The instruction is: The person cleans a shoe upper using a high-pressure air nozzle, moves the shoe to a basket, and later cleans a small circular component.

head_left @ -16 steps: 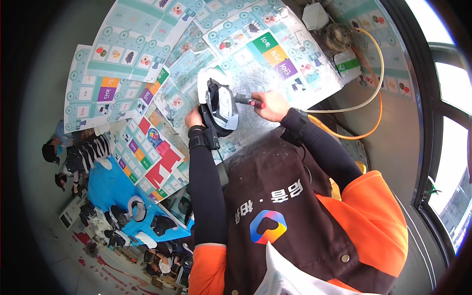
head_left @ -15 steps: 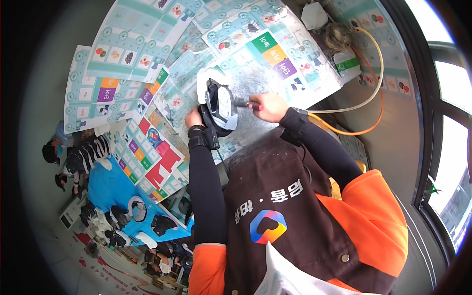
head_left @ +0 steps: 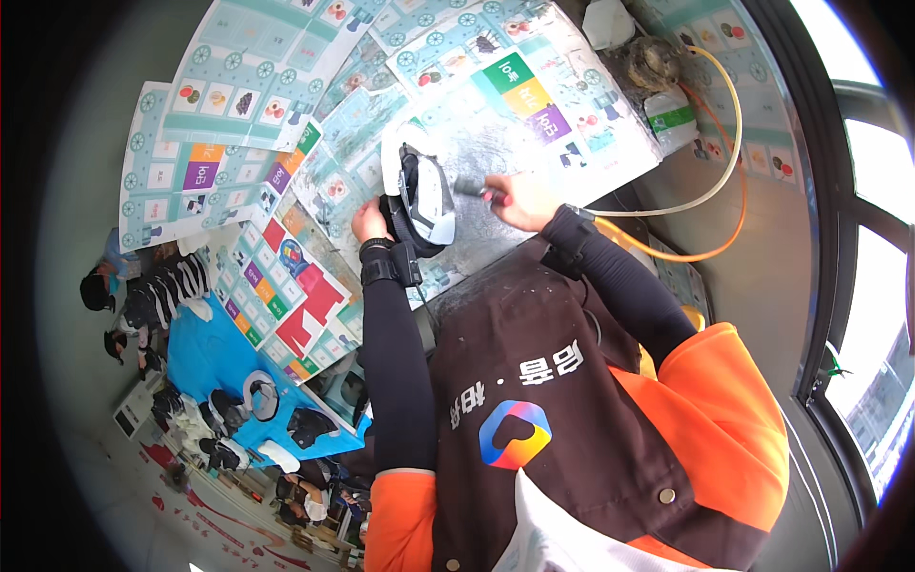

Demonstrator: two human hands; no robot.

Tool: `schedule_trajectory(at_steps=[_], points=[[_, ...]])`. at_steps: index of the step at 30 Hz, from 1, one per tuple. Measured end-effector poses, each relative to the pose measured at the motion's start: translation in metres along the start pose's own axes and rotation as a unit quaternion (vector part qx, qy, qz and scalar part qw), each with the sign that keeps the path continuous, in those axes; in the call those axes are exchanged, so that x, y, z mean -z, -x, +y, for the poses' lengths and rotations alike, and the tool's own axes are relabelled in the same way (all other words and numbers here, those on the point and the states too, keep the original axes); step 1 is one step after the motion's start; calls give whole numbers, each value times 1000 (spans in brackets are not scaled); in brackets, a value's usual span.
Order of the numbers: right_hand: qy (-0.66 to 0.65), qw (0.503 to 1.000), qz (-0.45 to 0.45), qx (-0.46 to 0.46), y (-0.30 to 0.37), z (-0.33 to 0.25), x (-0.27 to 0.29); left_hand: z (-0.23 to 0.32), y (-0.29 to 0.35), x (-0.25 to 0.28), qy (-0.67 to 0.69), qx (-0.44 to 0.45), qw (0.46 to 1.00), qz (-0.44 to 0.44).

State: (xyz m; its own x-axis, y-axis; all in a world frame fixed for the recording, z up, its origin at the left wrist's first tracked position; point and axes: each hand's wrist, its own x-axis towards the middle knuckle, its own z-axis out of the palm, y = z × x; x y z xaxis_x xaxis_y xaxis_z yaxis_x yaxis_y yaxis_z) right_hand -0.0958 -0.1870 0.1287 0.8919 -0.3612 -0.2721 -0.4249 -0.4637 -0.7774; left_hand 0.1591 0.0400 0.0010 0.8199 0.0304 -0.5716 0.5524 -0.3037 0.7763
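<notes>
Room: grey walls, with windows well out to the right of the right hand.
Blue-covered table: far out to the left hand's side and nearer the body, carrying several black, white and grey caps.
Bench: beneath both hands, its surface worn grey beside the right hand.
Printed sheets: teal and white, with fruit pictures, spread beyond the left hand and to its left.
Hoses: a pale one and an orange one, looping out to the right of the right hand.
White, grey and black cap: between the hands, just right of the left; resting or lifted, I cannot tell.
Right hand: fingers wrapped around a slim dark tool, slightly blurred.
Left hand: fingers bent against the cap's dark edge; pinching or merely steadying, I cannot tell.
Slim dark tool: points from the right hand toward the cap's near side; contact unclear.
Handling: a firm left hand and light, even right-hand strokes would probably keep the fabric from shifting.
</notes>
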Motion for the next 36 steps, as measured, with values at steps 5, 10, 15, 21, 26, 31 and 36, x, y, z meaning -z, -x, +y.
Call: schedule_trajectory(at_steps=[5,10,15,21,26,31,36], points=[[65,997,-14,-31,3,4,10,-7,-2,4,-15,-38,999,33],[24,996,-85,-20,9,10,3,-7,11,7,19,0,1000,-3],[-24,998,-56,-27,10,5,9,-22,22,28,65,-3,998,-18],[13,996,-87,-18,10,-19,6,-35,42,36,144,-6,989,-25],[32,989,-138,46,6,-5,-4,-37,41,30,124,-40,991,0],[-17,996,-82,-1,7,2,-4,-41,41,37,146,-26,989,-20],[55,988,-140,36,7,11,-1,-28,69,30,181,-8,983,-29]])
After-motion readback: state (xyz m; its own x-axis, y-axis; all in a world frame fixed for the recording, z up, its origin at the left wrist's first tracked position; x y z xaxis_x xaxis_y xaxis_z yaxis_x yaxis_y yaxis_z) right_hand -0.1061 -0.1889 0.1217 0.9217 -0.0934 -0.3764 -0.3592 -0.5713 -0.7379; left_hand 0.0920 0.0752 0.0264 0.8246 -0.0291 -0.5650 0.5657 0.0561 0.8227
